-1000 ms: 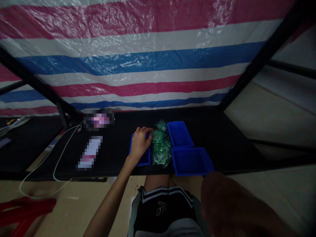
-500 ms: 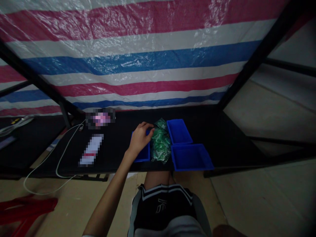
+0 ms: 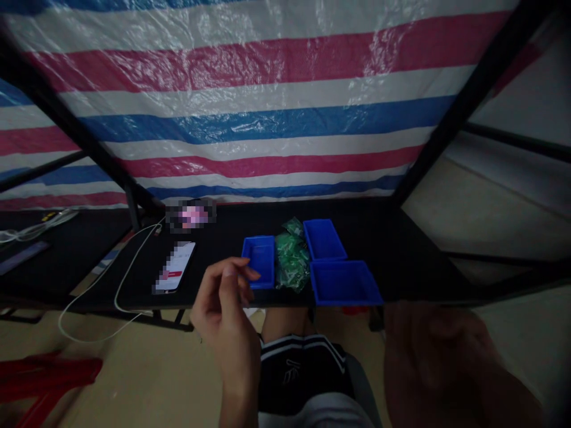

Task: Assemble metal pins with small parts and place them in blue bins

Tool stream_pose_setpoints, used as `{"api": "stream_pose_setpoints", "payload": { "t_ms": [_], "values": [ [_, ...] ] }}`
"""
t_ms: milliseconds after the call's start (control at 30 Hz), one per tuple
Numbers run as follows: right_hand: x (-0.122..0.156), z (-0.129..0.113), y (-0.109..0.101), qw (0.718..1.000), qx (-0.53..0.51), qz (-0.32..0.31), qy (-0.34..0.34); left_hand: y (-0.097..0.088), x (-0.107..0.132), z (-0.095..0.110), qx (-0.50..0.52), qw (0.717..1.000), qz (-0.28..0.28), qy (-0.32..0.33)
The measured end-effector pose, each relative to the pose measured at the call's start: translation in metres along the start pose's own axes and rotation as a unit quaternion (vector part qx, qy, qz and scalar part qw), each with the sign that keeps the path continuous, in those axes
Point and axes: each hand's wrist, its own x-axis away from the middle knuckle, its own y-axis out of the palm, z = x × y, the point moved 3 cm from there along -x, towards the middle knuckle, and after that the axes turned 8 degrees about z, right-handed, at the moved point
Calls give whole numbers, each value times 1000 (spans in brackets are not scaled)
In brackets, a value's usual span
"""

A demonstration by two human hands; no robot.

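My left hand (image 3: 229,300) is raised in front of the table edge, palm turned up, with the fingers loosely bent and apart. Nothing shows between them. Behind its fingertips lies a small blue tray (image 3: 261,258). Right of that tray is a heap of clear plastic bags (image 3: 292,258) with green contents too small to make out. Two more blue trays, one farther back (image 3: 324,239) and one nearer (image 3: 345,282), sit beside the heap. My right hand (image 3: 441,351) is at the lower right, dark and smeared, so its fingers cannot be made out.
A phone (image 3: 178,267) lies on the black table (image 3: 383,238) to the left. Behind it is a blurred-out pink item (image 3: 191,215). A white cable (image 3: 118,285) loops over the front edge. Striped plastic sheeting (image 3: 267,125) hangs behind, between black frame posts.
My left hand has drawn back from the bags toward me and turned palm up. My right hand has come into view at the lower right. The view has shifted slightly.
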Motion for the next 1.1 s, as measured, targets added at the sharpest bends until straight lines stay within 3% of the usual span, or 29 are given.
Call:
{"api": "stream_pose_setpoints", "payload": {
  "t_ms": [67, 167, 233, 300, 500, 567, 700, 833, 933, 1000, 1100],
  "values": [
    [-6, 6, 7, 998, -49, 31, 20, -2, 22, -11, 59, 993, 18, -102],
    [-3, 26, 16, 988, -103, 81, 82, -1, 43, -32, 73, 975, -60, -202],
    [0, 43, 18, 986, -83, 94, 106, -7, 45, -41, 52, 976, -84, -194],
    [1, 58, 16, 989, -30, 89, 113, -19, 41, -48, 18, 984, -68, -162],
    [-7, 83, 9, 972, 195, -45, 120, -43, 29, -74, -80, 978, -84, -172],
    [-8, 83, 8, 967, 225, -55, 110, -45, 28, -83, -80, 976, -85, -186],
    [-9, 80, 5, 966, 240, -18, 93, -43, 29, -99, -73, 970, -85, -214],
    [-10, 83, 3, 967, 231, 14, 107, -35, 34, -112, -69, 960, -123, -244],
    [-13, 86, -1, 963, 255, 19, 83, -33, 37, -118, -92, 959, -145, -226],
    [-18, 87, -9, 950, 301, 55, 53, -36, 33, -117, -114, 969, -119, -185],
    [-30, 85, -32, 913, 377, 157, 16, -47, 19, -110, -180, 979, -8, -92]
  ]
}}
